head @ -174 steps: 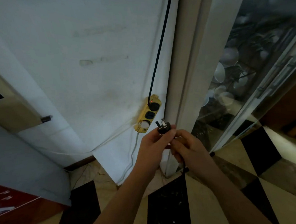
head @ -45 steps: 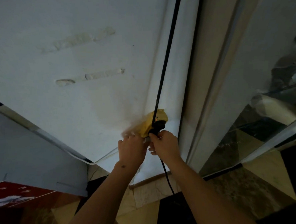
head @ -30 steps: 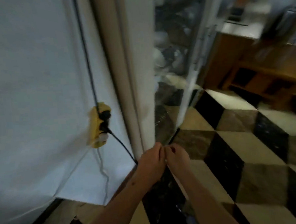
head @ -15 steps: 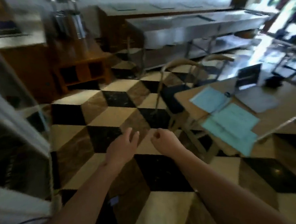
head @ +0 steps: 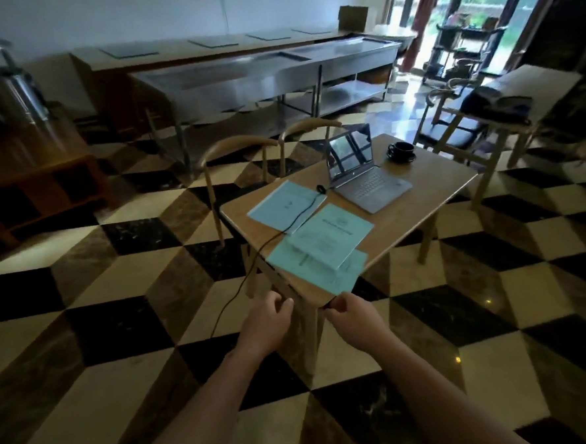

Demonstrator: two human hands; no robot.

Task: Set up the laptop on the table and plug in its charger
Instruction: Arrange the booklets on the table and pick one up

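Head view: wooden worktop (head: 430, 184) standing on checkered floor (head: 125, 300), seen from its near corner. Laptop (head: 364, 171) on far half of worktop, lid raised, screen dark with reflections, keyboard facing right. Black charger cable (head: 268, 240) running from a small dark end (head: 321, 188) just beside laptop's left edge, across left blue booklet (head: 288, 201), over worktop's left edge and down to floor; whether seated in the laptop, cannot tell. Second blue booklet (head: 333, 233) lying on blue sheet (head: 316, 268) at near corner. Black cup on saucer (head: 401, 150) behind laptop, apart from it. Two wooden chairs (head: 239, 149) at worktop's far left side.

Left hand (head: 265, 323) raised before near corner, fingers loosely curled, nothing held. Right hand (head: 354, 316) just beside it, fingers curled in, thumb and forefinger close together near worktop corner; something small and dark at fingertips, too blurred to identify, so grip cannot be told. Hands apart from each other.

Steel counter (head: 275, 72) along far wall.
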